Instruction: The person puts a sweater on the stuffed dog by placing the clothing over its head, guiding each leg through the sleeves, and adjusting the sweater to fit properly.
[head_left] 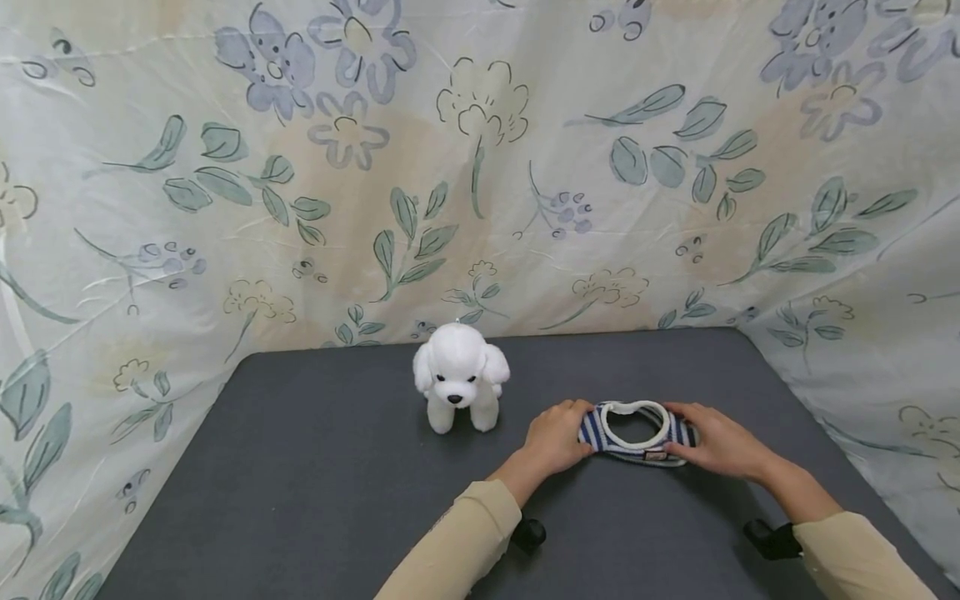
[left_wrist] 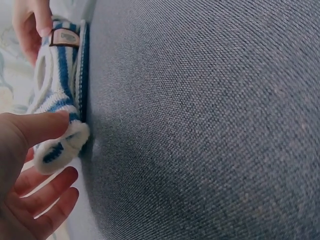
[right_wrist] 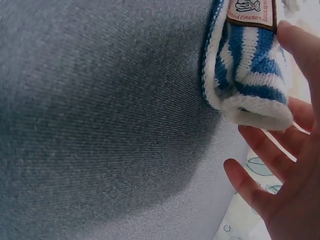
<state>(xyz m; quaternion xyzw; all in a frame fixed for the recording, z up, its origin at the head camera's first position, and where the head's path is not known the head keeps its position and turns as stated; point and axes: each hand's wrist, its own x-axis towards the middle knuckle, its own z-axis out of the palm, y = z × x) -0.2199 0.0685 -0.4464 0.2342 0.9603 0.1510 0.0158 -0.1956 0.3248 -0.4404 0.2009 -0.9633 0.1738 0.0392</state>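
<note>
A small knitted sweater [head_left: 628, 453], striped blue and white, lies on the dark grey table with its white round neck opening facing up. My left hand [head_left: 557, 437] pinches its left end, the thumb on the knit just above a white cuff in the left wrist view. At the other end my right hand [head_left: 716, 442] grips the sweater, with its thumb beside the label [right_wrist: 251, 12]. Behind the right cuff the fingertips are spread, and part of them is hidden by the knit. Left of both hands, a white plush dog [head_left: 457, 379] stands upright, facing forward.
The dark grey table [head_left: 300, 475] ends at a back edge just behind the plush dog. A floral cloth [head_left: 480, 175] hangs behind it and down both sides. Black wrist devices [head_left: 772, 540] sit below the forearms.
</note>
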